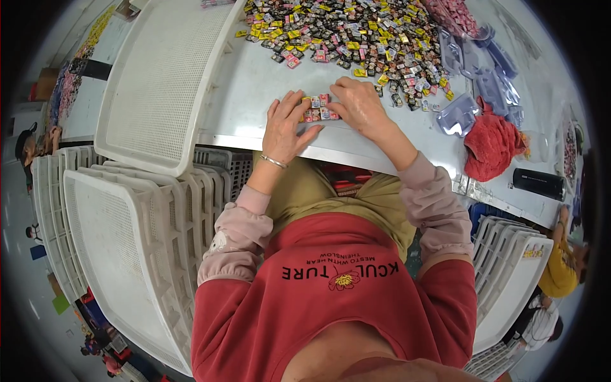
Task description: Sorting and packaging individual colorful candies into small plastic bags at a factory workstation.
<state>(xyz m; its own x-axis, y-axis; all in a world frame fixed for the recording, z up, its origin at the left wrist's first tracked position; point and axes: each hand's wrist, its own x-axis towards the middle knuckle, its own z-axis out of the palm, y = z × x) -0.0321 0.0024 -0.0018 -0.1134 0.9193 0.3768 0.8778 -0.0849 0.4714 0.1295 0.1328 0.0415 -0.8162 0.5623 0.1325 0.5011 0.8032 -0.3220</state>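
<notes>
A small block of little colourful printed pieces (pixel 317 113), set side by side in two rows, lies on the metal table near its front edge. My left hand (pixel 286 127), with a silver bangle at the wrist, rests at the block's left end. Its fingers are stretched out against the pieces and the thumb stands apart. On the other side, my right hand (pixel 361 105) has its fingers curled, with thumb and fingertips at the block's right end. What lies under those curled fingers is partly hidden. Beyond both hands spreads a large heap of similar small pieces (pixel 356 38), mostly black, yellow and pink.
A white mesh tray (pixel 164 83) lies at the left, above stacked white trays (pixel 102 235). At the right are clear plastic containers (pixel 458 116), a red cloth (pixel 490 145) and a black cylinder (pixel 538 183). More stacked trays (pixel 509 274) stand lower right. Other people are at work on both sides.
</notes>
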